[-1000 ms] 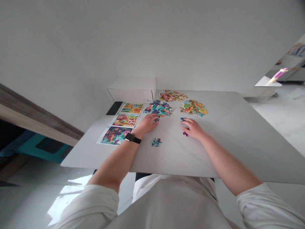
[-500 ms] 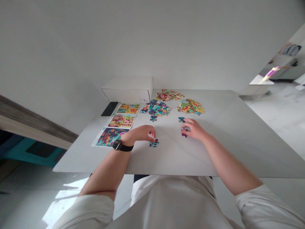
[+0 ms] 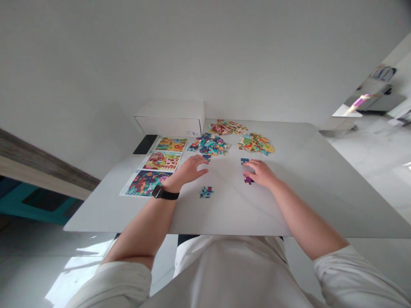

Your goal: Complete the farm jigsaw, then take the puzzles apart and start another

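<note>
My left hand (image 3: 189,169), with a black watch on the wrist, is stretched out over the white table (image 3: 308,188), fingers extended toward a pile of mostly blue puzzle pieces (image 3: 209,144). It holds nothing. A small joined cluster of blue pieces (image 3: 206,192) lies just near of that hand. My right hand (image 3: 260,172) rests on the table with fingers curled over a few loose pieces (image 3: 248,180), one purple and one blue at its fingertips.
Two more piles of pieces, a reddish pile (image 3: 227,127) and a yellow-green pile (image 3: 256,143), lie farther back. A sheet with three colourful reference pictures (image 3: 155,165) lies at the left, beside a black phone (image 3: 145,144) and a white box (image 3: 171,117).
My left hand left the small blue cluster, where it pressed half a second ago, and reached forward again toward the blue pile. My right hand stayed on its pieces.
</note>
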Demonstrator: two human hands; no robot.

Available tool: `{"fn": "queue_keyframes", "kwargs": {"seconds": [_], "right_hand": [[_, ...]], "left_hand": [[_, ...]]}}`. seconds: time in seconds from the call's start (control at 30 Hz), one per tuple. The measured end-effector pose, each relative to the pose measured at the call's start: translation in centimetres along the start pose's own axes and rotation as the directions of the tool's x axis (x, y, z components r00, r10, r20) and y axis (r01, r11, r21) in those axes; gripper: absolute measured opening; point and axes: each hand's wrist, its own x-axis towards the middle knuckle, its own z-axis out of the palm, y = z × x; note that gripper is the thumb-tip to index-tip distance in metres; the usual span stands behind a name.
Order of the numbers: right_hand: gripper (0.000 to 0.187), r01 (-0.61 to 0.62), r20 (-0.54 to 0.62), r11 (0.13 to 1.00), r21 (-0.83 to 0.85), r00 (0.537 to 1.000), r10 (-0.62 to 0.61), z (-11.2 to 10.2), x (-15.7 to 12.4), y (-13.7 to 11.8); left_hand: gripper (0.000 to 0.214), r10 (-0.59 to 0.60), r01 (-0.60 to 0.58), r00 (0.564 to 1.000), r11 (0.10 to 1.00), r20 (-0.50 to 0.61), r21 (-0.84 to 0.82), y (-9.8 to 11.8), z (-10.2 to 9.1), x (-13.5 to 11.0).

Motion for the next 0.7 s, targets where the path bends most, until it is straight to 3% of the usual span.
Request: {"fn": "queue_keyframes", "kwargs": {"seconds": [0.07, 0.43, 0.57, 0.7], "right_hand": [[0.038, 0.0, -0.006, 1.0, 0.002, 1.0, 0.0, -0.3, 0.0, -0.1], [0.027, 0.002, -0.055, 0.997, 0.081, 0.998, 0.003, -1.2, 0.8, -0.9], [0.025, -0.017, -0.063, 0.997, 0.078, 0.998, 0.022, -1.7, 2.6, -1.2], [0.03, -0.127, -0.008, 0.992, -0.006, 0.992, 0.127, -1.8, 6.1, -2.1]], "left_hand": [[0.037, -0.017, 0.019, 0.999, 0.999, -0.037, 0.043, -0.7, 0.7, 0.1], [0.052, -0.078, 0.07, 0.992, 0.995, 0.101, 0.077, -1.4, 2.0, 0.0], [0.049, -0.067, 0.065, 0.996, 0.997, 0.054, 0.041, -1.3, 1.9, 0.2], [0.041, -0.033, 0.033, 0.999, 0.999, -0.037, 0.002, -1.3, 1.4, 0.5]]}}
